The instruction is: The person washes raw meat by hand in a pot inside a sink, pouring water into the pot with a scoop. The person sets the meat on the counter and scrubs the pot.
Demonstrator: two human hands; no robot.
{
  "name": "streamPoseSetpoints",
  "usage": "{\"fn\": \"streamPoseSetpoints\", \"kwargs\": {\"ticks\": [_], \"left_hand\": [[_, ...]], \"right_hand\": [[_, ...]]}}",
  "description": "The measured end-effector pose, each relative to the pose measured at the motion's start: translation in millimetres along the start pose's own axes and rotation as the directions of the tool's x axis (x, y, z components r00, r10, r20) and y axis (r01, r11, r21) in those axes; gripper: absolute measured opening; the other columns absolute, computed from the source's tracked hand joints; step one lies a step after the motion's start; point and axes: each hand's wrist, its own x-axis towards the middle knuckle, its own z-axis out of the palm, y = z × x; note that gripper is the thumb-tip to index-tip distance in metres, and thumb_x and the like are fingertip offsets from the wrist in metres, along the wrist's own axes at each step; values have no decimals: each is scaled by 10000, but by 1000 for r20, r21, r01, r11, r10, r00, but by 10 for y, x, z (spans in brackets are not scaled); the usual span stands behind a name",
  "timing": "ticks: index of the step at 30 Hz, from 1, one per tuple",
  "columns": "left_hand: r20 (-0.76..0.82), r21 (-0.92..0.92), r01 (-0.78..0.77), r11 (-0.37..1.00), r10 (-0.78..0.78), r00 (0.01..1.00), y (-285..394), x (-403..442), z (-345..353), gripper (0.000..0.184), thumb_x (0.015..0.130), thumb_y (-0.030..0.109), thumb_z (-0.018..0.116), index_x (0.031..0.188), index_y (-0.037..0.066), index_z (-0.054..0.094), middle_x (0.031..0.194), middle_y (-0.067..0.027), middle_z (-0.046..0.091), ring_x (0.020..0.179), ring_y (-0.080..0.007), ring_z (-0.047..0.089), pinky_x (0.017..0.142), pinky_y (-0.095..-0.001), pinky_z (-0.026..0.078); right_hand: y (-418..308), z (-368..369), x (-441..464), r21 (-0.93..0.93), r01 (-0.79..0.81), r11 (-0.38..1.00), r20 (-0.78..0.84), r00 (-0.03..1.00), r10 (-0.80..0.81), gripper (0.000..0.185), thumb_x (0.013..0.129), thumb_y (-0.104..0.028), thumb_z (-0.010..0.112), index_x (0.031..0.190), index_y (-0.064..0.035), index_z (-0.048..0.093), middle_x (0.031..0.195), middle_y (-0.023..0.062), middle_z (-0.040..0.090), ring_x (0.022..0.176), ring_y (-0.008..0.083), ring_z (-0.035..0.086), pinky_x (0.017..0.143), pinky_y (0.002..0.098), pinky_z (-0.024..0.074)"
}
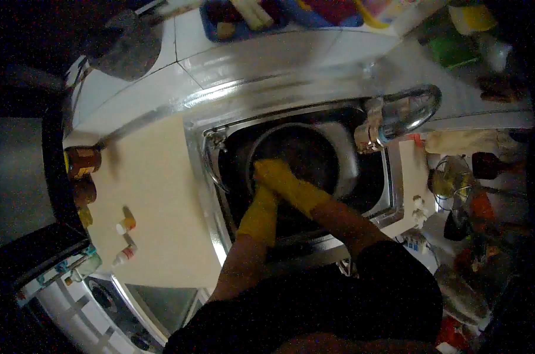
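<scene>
Gloved left hand and right hand are meeting towards the pan's eight o'clock, apparently steadying it inside the sink, finger closure being impossible to tell.

Yellow-gloved hands in round vessel, sink

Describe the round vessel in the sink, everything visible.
The round vessel is wide, with a dark interior and a thin, paler circular rim. It sits open side up inside the sink, left of the faucet in the picture. The right hand and left hand, in yellow gloves, meet over its lower-left part and hide some of the rim; exact contact is unclear. Too dark to tell material, depth, contents or whether it has a handle.
</scene>
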Motion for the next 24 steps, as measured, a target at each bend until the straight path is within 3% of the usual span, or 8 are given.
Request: {"fn": "streamPoseSetpoints", "kwargs": {"ticks": [2,5,8,12,15,18,21,24], "left_hand": [[3,3,-44,999,44,999,-2,-194,40,579,902,560,449,1308,149,480,1250,-86,529,1072,-298,509,925,-486,438],[-3,8,-91,996,91,996,-51,-271,-7,576,903,552,450,1315,150,475,1269,-84,522,1091,-303,503,936,-488,432],[-13,-11,-73,997,73,997,-19,-249,15,574,905,544,450,1323,151,471,1288,-82,515,1110,-309,496,947,-491,425],[-21,-48,-5,999,4,1000,-15,-133,-48,571,907,533,451,1332,152,465,1313,-79,505,1136,-316,488,962,-494,416],[-8,-60,53,997,-54,999,-41,-46,-21,569,909,525,451,1339,153,461,1332,-77,498,1155,-322,481,973,-496,410],[-4,-91,94,991,-94,996,-12,-203,61,567,910,517,452,1346,154,457,1351,-75,490,1174,-327,475,984,-499,403],[93,-133,123,983,-111,989,117,-537,198,565,912,509,453,1353,155,453,1370,-72,483,1193,-332,468,995,-501,396],[544,-172,144,974,-28,839,321,-868,298,539,908,496,473,1330,161,472,1321,-63,529,1114,-341,510,945,-527,421]], "right_hand": [[281,114,293,11,-98,995,54,994,97,280,875,-267,546,1028,-49,630,961,204,646,888,393,621,749,464,499],[559,137,309,-448,92,889,-59,989,-132,274,862,-256,557,1030,-54,633,958,199,644,875,394,620,776,456,497],[608,166,112,-298,-138,945,-131,986,103,282,856,-249,553,1054,-66,633,982,192,635,937,401,603,825,470,483],[-125,94,-742,99,125,987,-146,983,-110,277,843,-221,558,1062,-67,628,1027,178,619,987,406,581,825,489,484],[146,366,-512,-601,185,777,-165,923,-347,275,864,-228,555,1068,-59,627,1051,177,612,1004,397,581,862,474,478],[583,78,-36,-464,-5,886,133,988,75,324,870,-248,563,1125,-54,614,1074,180,615,1048,388,573,901,444,473],[712,-81,-214,50,-53,997,-120,991,59,374,855,-259,580,1164,-50,601,1129,179,612,1074,374,571,921,411,469],[526,-532,-552,358,-71,931,-297,937,186,417,815,-214,636,1202,-70,579,1211,167,581,1120,361,546,961,398,438]]}}
